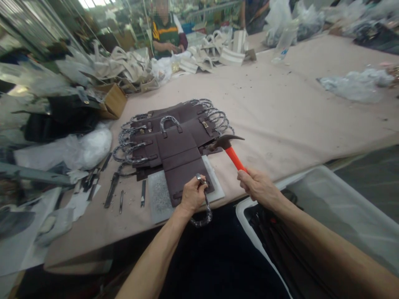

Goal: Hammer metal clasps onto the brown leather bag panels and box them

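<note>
My left hand (192,196) is closed on the plastic-wrapped bag handle (204,212) at the near end of a dark brown bag panel (183,166). That panel lies over a grey work slab (158,195) at the table's front edge. My right hand (257,185) grips the orange shaft of a hammer (232,154), whose dark head hangs just above the panel's right side. Behind lies a stack of similar brown bag panels (187,120) with wrapped handles.
Several hand tools (112,189) lie left of the slab. Plastic bags (84,147) and a cardboard box (114,99) sit further left. A white plastic bin (327,207) stands below my right arm. A person (166,35) works at the table's far end among pale bags.
</note>
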`<state>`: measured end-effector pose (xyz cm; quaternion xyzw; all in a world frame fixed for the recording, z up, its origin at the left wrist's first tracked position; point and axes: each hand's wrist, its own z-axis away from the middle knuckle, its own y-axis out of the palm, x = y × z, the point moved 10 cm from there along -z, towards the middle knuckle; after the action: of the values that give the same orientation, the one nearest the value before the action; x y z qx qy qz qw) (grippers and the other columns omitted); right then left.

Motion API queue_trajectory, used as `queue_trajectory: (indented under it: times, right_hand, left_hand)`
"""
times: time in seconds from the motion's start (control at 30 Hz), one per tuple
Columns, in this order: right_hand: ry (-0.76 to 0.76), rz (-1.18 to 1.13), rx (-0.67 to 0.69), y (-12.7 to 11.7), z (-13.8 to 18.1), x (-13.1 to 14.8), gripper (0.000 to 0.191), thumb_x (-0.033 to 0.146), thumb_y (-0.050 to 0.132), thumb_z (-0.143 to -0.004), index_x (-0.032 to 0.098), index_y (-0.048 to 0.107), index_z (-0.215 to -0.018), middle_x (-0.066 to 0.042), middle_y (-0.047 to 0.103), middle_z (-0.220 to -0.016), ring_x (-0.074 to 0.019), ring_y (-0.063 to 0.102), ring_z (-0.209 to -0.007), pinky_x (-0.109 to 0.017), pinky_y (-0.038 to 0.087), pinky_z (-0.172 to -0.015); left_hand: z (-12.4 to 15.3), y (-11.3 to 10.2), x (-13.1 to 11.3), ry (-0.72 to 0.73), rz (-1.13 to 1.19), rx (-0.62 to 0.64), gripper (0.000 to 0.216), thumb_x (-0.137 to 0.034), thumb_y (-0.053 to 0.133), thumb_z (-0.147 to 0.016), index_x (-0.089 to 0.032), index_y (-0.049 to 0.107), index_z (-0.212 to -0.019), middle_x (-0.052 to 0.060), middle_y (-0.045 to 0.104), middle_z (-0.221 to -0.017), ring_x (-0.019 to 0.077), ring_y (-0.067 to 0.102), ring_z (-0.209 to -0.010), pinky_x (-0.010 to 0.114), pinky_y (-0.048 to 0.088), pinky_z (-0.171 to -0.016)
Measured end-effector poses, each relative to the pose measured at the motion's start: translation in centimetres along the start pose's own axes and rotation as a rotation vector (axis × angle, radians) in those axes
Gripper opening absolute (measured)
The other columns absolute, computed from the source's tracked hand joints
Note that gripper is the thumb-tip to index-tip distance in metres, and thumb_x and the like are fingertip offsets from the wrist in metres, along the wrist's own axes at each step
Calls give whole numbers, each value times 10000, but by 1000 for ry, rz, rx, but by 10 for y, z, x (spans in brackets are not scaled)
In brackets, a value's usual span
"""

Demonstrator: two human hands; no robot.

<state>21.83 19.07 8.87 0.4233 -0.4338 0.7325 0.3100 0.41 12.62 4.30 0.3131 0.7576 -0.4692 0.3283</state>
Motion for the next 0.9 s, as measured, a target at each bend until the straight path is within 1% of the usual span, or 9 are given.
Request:
queue_trajectory:
  times: [0.1,0.17,0.3,0.47,0.57,0.7,0.77,0.83,0.9]
  right_hand:
    - [-47,46,-13,1,7,3,395,573,382,-956,235,484,-780,55,429,-562,-109,384,-460,-260,314,-465]
    - [-120,162,-21,-4,12,15,410,575,362,-966,242,455,-745,43,442,-564,-121,401,-482,-271,311,-485]
    - [-283,447,-35,-18,27,56,394,551,379,-959,259,392,-695,33,427,-526,-147,406,-475,-299,270,-501]
    - [-474,552,-95,-27,49,103,386,534,348,-1000,270,389,-721,16,441,-507,-161,398,-439,-318,263,-494]
    - [-531,648,-92,-21,52,107,381,514,318,-1014,268,398,-734,4,442,-504,-161,372,-426,-326,234,-485]
    - [-500,868,23,-10,46,100,341,479,383,-988,262,429,-728,0,451,-498,-162,312,-411,-346,144,-484]
    - [-520,840,-16,-16,49,110,358,499,370,-999,262,435,-738,-3,479,-516,-162,335,-419,-339,173,-489]
    - [-562,740,-143,-28,55,124,403,512,277,-1029,263,442,-759,-17,509,-553,-171,399,-452,-327,244,-505]
    - [-587,705,-191,-30,59,127,443,517,214,-1035,263,437,-749,-22,496,-544,-173,404,-453,-325,261,-503]
  left_hand:
    - [-2,3,-2,7,4,45,195,-86,628,-836,-212,685,-972,54,770,-1001,218,748,-943,356,605,-898]
    - [-2,2,-1,4,10,34,200,-79,624,-833,-213,682,-969,52,768,-993,217,747,-933,355,603,-894]
    - [-3,1,-2,-5,3,22,199,-74,623,-825,-209,682,-959,51,765,-972,216,743,-914,349,598,-881]
    - [-5,4,-4,-27,-24,51,168,-71,624,-829,-204,680,-916,44,754,-912,206,729,-860,325,585,-831]
    - [-6,6,-4,-34,-45,61,167,-63,632,-821,-205,674,-897,37,743,-889,199,716,-841,314,571,-814]
    - [-6,8,-3,-61,-81,88,155,-72,636,-825,-212,667,-885,30,738,-892,199,712,-848,308,560,-801]
    - [-6,8,-4,-53,-82,88,159,-69,630,-826,-214,667,-882,32,738,-897,201,712,-858,308,559,-804]
    - [-6,7,-7,-34,-70,81,164,-65,627,-828,-216,668,-879,36,738,-901,202,713,-867,309,560,-812]
    - [-5,7,-7,-27,-60,77,160,-68,631,-832,-215,668,-882,39,738,-899,203,714,-864,310,562,-815]
